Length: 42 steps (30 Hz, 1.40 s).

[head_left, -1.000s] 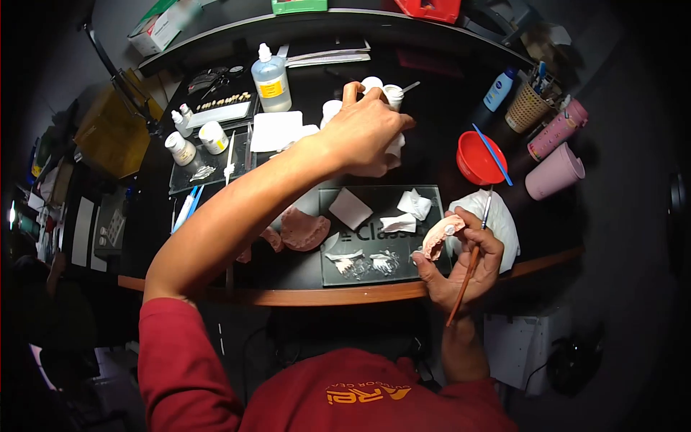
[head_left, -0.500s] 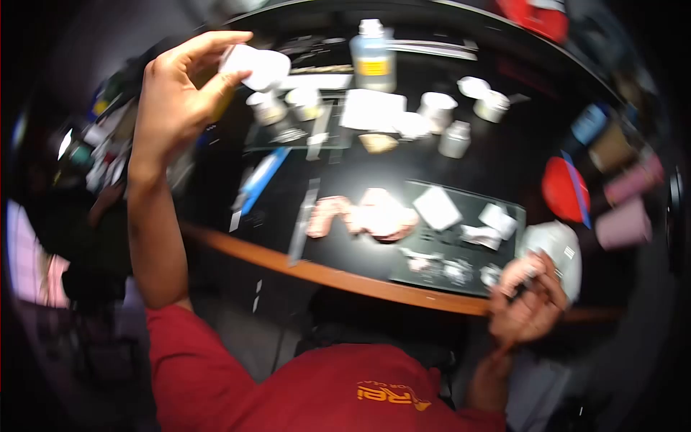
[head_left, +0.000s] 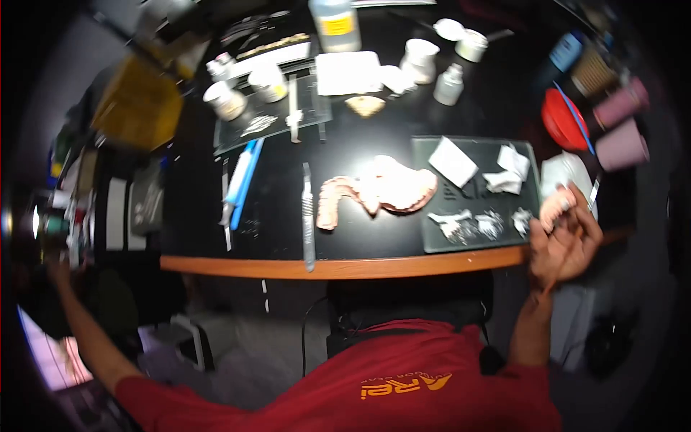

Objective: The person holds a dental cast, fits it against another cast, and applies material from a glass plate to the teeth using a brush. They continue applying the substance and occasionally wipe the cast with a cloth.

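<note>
At the right end of the bench, my right hand (head_left: pixel 567 245) is closed on a small pink dental piece (head_left: pixel 556 207) held up in the fingers. A thin tool (head_left: pixel 594 189) also shows along this hand. Just behind it is a whitish bowl-like container (head_left: pixel 565 170). My left hand (head_left: pixel 59 272) is away from the bench at the dark far left; its fingers are too blurred to read. Between the hands, a pink horseshoe-shaped piece (head_left: pixel 330 204) and a larger pink cast (head_left: pixel 396 186) rest on the black bench.
A glass slab (head_left: pixel 471 144) carries white paper pieces and scraps. A metal-handled tool (head_left: pixel 308 216) and a blue-handled one (head_left: pixel 241 183) lie left of the casts. White jars (head_left: pixel 229 103), a labelled bottle (head_left: pixel 337 29) and a red bowl (head_left: pixel 563 119) stand farther back. The bench has a wooden edge (head_left: pixel 345 268).
My left hand, earlier at a white rounded item by the jars, has swung down and out to the far left. The view has shifted; my right hand still holds the pink piece.
</note>
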Each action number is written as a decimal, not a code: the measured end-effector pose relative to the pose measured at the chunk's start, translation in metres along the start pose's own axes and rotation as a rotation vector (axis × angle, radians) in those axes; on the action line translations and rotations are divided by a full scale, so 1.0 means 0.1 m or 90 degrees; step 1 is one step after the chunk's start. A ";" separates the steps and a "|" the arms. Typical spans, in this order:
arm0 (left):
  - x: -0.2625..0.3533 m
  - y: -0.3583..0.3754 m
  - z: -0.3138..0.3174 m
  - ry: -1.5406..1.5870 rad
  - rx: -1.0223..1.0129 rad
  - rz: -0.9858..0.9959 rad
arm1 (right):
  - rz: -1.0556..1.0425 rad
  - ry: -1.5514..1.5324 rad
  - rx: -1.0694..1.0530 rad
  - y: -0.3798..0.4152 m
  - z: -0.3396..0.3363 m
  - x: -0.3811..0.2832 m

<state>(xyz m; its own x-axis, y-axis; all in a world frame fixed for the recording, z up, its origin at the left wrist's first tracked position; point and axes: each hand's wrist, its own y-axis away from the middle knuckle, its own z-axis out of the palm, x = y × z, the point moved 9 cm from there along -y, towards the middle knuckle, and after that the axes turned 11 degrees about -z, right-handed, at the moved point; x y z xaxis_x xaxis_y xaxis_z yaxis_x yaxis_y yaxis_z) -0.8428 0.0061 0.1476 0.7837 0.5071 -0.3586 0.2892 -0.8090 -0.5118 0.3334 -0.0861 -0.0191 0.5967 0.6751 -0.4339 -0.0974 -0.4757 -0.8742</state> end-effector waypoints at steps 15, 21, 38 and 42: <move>-0.27 0.49 0.25 0.002 -0.186 -0.156 | 0.001 -0.031 0.028 -0.09 0.08 -0.08; 0.55 -0.06 -0.05 0.092 0.103 -0.121 | -0.065 -0.086 -0.028 -0.27 0.19 -0.15; 8.05 2.89 -4.27 1.293 -0.932 0.583 | -0.221 -0.252 -0.194 -1.15 1.00 -0.29; 8.20 2.86 -4.12 1.362 -1.007 0.559 | -0.132 -0.376 -0.151 -1.11 1.09 -0.13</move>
<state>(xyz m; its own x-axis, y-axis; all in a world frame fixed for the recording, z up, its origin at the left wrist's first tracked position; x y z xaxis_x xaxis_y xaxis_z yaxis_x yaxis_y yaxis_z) 0.1090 0.0683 0.0287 -0.1362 0.2514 0.9582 -0.8356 -0.5488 0.0252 0.2494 0.0196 0.0599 0.0407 0.9292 -0.3673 0.1900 -0.3680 -0.9102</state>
